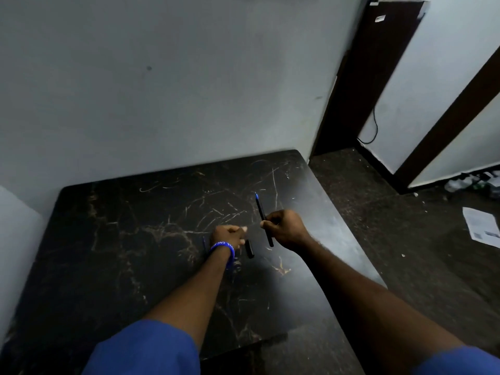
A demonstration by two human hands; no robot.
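My right hand (284,228) grips a thin black pen (260,208) around its middle, its blue tip pointing up and away over the table. My left hand (228,235), with a blue wristband, is curled and holds a short black piece, apparently the pen's cap (249,249), which sticks out below the fist. The two hands are close together but apart, just above the black marbled table (135,239). A thin blue sliver shows to the left of my left wrist; I cannot tell what it is.
The table stands against a pale wall (162,77), with its right edge next to a dark floor (392,226). A dark door frame (359,85) with a hanging cable stands at the back right. Sheets of paper (481,226) lie on the floor at the right.
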